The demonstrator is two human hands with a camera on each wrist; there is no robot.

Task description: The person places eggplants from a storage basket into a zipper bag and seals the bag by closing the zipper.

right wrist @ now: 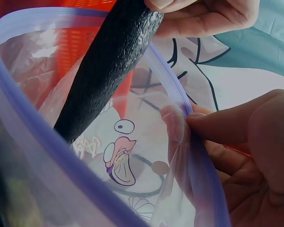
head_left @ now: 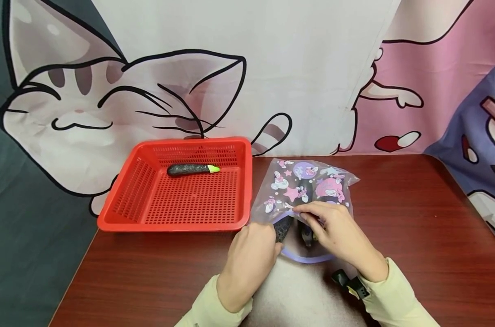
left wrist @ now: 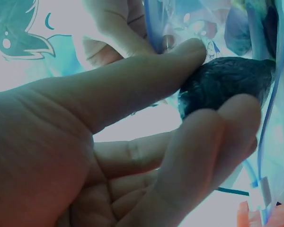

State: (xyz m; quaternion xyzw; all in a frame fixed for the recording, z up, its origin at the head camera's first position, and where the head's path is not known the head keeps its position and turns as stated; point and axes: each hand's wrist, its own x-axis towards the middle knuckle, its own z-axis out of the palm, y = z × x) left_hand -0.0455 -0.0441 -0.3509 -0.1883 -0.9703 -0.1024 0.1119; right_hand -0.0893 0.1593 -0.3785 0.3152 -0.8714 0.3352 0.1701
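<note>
My left hand (head_left: pixel 250 259) pinches one end of a black, rough-skinned eggplant (right wrist: pixel 111 66) between thumb and fingers. Its other end points down inside the mouth of a clear zip bag (head_left: pixel 290 181), printed with pink and purple cartoon figures. In the right wrist view, my right hand (right wrist: pixel 255 146) pinches the bag's purple zip rim (right wrist: pixel 173 87) between thumb and fingers, keeping the mouth spread. Another dark object (head_left: pixel 307 234) lies inside the bag; its kind is partly hidden by the film and my right hand.
A red plastic basket (head_left: pixel 174 227) stands left of the bag, holding one black eggplant (head_left: pixel 188 170) with a bright green tip. Both are on a brown wooden table (head_left: pixel 427 218). A cartoon-printed cloth (head_left: pixel 313 77) hangs behind. A black strap (head_left: pixel 355 287) is at my right wrist.
</note>
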